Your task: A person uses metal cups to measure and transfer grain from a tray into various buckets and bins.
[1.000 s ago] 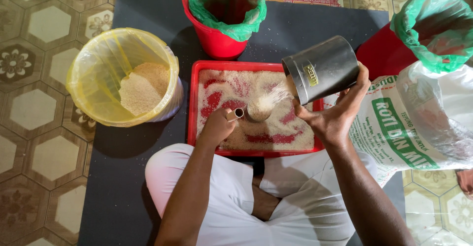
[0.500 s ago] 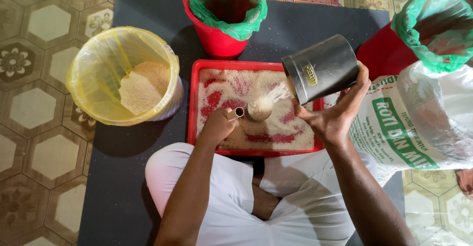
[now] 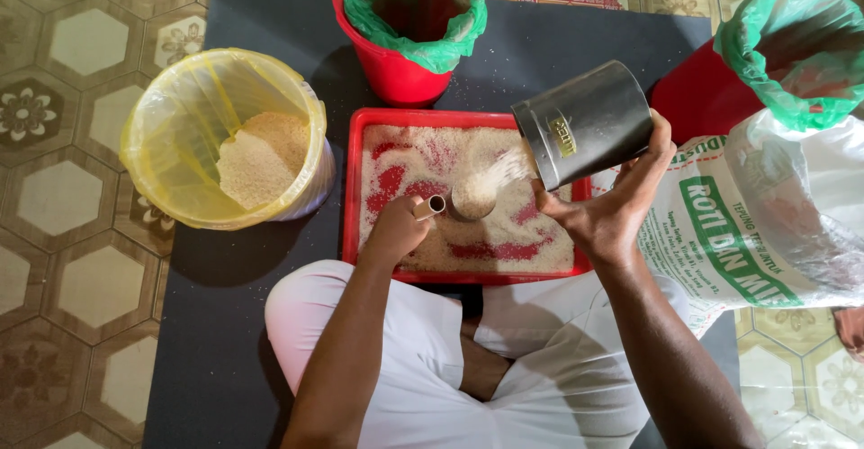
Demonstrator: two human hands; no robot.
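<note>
Firmly gripped in the right hand [image 3: 605,220], a tilted metal can [image 3: 583,123] is seen spilling pale grain into a small cup [image 3: 473,199], whose handle is clasped by the left hand [image 3: 394,231], over a red tray [image 3: 353,188] flanked by a yellow-lined bucket [image 3: 171,143] and a printed sack [image 3: 720,233].

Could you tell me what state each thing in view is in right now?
Metal can: tilted, pouring grain, held by right hand.
Small cup: upright in the tray, heaped full, steadied by left hand.
Red tray: flat, scattered with grain.
Yellow-lined bucket: open, partly filled.
Green-lined red bucket: open.
White sack: open.
</note>
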